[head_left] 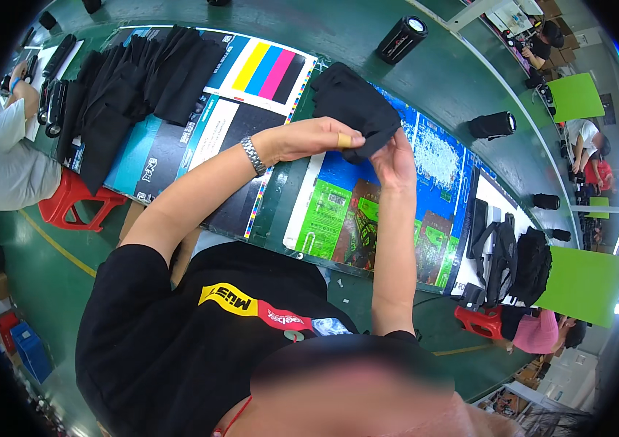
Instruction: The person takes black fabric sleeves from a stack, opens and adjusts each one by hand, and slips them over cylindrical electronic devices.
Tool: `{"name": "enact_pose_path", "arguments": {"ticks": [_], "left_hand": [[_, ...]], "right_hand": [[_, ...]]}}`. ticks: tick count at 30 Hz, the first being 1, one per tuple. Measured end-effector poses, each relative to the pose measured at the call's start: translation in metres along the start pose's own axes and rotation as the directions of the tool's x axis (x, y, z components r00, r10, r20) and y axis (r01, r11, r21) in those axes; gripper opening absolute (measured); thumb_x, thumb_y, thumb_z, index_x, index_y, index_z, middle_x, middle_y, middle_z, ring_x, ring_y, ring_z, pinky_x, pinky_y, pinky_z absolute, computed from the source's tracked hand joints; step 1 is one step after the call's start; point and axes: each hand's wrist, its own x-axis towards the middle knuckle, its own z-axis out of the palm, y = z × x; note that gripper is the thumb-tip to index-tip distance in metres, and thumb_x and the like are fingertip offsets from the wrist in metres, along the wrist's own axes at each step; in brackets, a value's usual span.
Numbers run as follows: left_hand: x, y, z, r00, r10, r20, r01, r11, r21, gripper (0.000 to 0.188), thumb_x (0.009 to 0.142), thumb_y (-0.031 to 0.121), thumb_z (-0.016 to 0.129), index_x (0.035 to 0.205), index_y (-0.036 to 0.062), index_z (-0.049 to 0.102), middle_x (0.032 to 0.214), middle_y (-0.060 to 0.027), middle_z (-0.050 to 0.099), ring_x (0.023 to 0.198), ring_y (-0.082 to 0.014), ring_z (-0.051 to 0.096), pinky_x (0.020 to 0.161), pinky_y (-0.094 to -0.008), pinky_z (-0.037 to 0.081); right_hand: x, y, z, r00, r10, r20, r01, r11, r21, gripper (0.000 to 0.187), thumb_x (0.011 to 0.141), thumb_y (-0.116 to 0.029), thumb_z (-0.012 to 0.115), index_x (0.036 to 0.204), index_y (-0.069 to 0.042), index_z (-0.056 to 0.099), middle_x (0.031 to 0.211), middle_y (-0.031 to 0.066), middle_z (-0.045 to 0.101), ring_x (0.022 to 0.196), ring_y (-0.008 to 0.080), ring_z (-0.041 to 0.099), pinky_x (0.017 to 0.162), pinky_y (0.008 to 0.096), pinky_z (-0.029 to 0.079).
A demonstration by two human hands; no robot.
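A piece of black fabric (353, 105) is held up over the printed board in front of me. My left hand (317, 138), with a tan strip around one finger and a metal watch on the wrist, pinches its lower edge. From the right, my right hand (395, 162) grips the same edge with thumb and fingers, close beside the left fingertips. The rest of the fabric falls away beyond my hands in folds. Whether anything lies inside those folds is hidden.
Many small white pieces (437, 156) lie scattered on the blue board at right. Black fabric pieces (127, 87) are heaped at left. Black cylindrical speakers (402, 40) stand on the green surface beyond. Black bags (499, 255) lie at right. People sit on both sides, one near a red stool (80, 204).
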Motion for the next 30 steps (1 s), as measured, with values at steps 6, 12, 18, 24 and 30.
{"name": "enact_pose_path", "arguments": {"ticks": [6, 12, 18, 24, 30], "left_hand": [[-0.004, 0.011, 0.01, 0.982, 0.063, -0.177, -0.16, 0.77, -0.618, 0.032, 0.096, 0.033, 0.053, 0.098, 0.0029, 0.065, 0.1, -0.0081, 0.065, 0.097, -0.0188, 0.06, 0.093, -0.0367, 0.045], [-0.006, 0.007, -0.026, 0.995, 0.079, -0.061, -0.099, 0.828, -0.552, 0.046, 0.098, 0.036, 0.047, 0.069, 0.0031, 0.058, 0.077, -0.01, 0.064, 0.078, -0.0204, 0.063, 0.079, -0.0313, 0.05], [-0.004, 0.018, 0.0, 0.981, -0.045, 0.187, 0.012, 0.984, 0.175, 0.022, 0.088, 0.014, 0.066, 0.094, -0.0079, 0.069, 0.097, -0.0083, 0.069, 0.087, -0.0108, 0.061, 0.087, -0.0256, 0.046], [0.008, 0.057, 0.002, 0.978, 0.157, 0.137, -0.175, 0.976, 0.126, 0.048, 0.093, 0.042, 0.054, 0.111, -0.0025, 0.059, 0.107, -0.0109, 0.062, 0.1, -0.016, 0.059, 0.092, -0.0295, 0.043], [0.03, 0.099, 0.031, 0.981, -0.14, 0.132, 0.008, 0.715, 0.699, 0.02, 0.086, 0.015, 0.069, 0.099, 0.0035, 0.059, 0.073, 0.0025, 0.055, 0.069, -0.0011, 0.05, 0.061, -0.018, 0.041]], "right_hand": [[-0.009, -0.013, -0.003, 0.98, 0.155, 0.123, -0.156, 0.988, -0.003, 0.029, 0.088, -0.021, 0.058, 0.111, -0.003, 0.057, 0.107, 0.0087, 0.063, 0.087, 0.0174, 0.064, 0.063, 0.0241, 0.054], [-0.026, -0.023, 0.019, 0.715, 0.182, 0.675, 0.245, 0.839, -0.486, 0.025, 0.068, -0.012, 0.063, 0.087, 0.003, 0.065, 0.087, 0.0085, 0.062, 0.074, 0.0189, 0.058, 0.07, 0.0273, 0.046], [-0.028, -0.017, -0.001, 0.633, -0.129, 0.763, 0.039, 0.99, 0.135, 0.041, 0.094, -0.036, 0.047, 0.082, 0.001, 0.061, 0.081, 0.011, 0.059, 0.083, 0.0238, 0.058, 0.076, 0.035, 0.045], [-0.041, -0.037, 0.04, 0.885, 0.021, 0.465, 0.051, 0.989, -0.14, 0.027, 0.098, -0.027, 0.045, 0.077, -0.01, 0.048, 0.074, 0.0016, 0.049, 0.069, 0.0104, 0.048, 0.064, 0.0241, 0.04], [-0.052, -0.069, 0.064, 0.962, 0.008, 0.273, 0.124, 0.878, -0.462, 0.026, 0.097, -0.024, 0.05, 0.076, -0.009, 0.053, 0.062, -0.005, 0.045, 0.052, 0.0035, 0.039, 0.049, 0.0187, 0.033]]}}
